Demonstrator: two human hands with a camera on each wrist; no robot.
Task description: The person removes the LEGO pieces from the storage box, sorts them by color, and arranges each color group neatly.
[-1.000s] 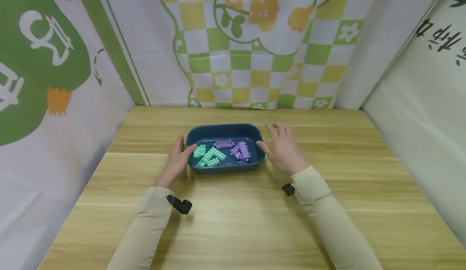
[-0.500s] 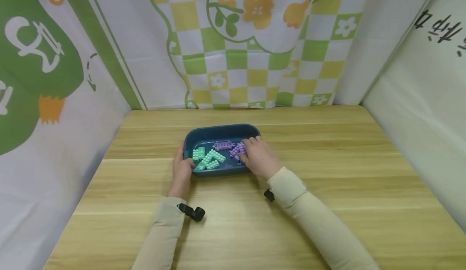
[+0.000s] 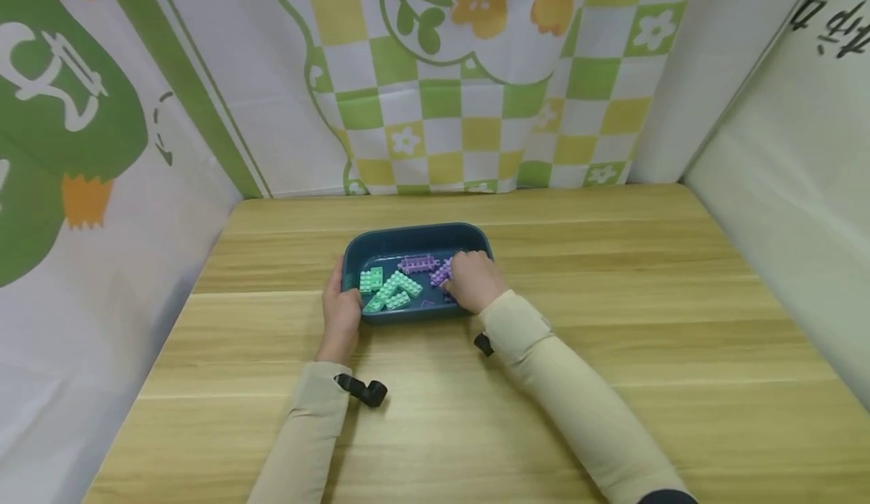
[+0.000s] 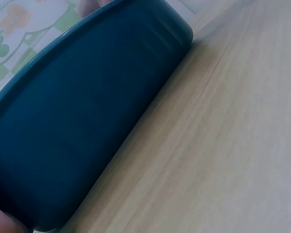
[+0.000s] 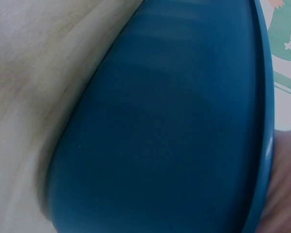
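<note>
A dark teal plastic bin [image 3: 416, 236] stands on the table, holding mint-green building blocks [image 3: 397, 286] at its left and purple building blocks [image 3: 442, 272] at its right. My left hand [image 3: 341, 311] grips the bin's left end, thumb at the rim and fingers along the outer wall. Over the right end reaches my right hand [image 3: 474, 281], its curled fingers down among the purple blocks and gripping there; its fingertips and part of those blocks are hidden. A separate long purple piece [image 3: 418, 264] lies near the bin's far wall. Both wrist views mostly show the bin's outer wall [image 4: 82, 107].
The wooden table [image 3: 421, 413] extends around the bin on every side. A printed checkered cloth [image 3: 442, 126] hangs behind its far edge. White cloth walls [image 3: 782, 209] stand at left and right.
My left hand has closed onto the bin's left end. My right hand has moved left from beside the bin, over its rim, and its fingers have curled down into the purple blocks.
</note>
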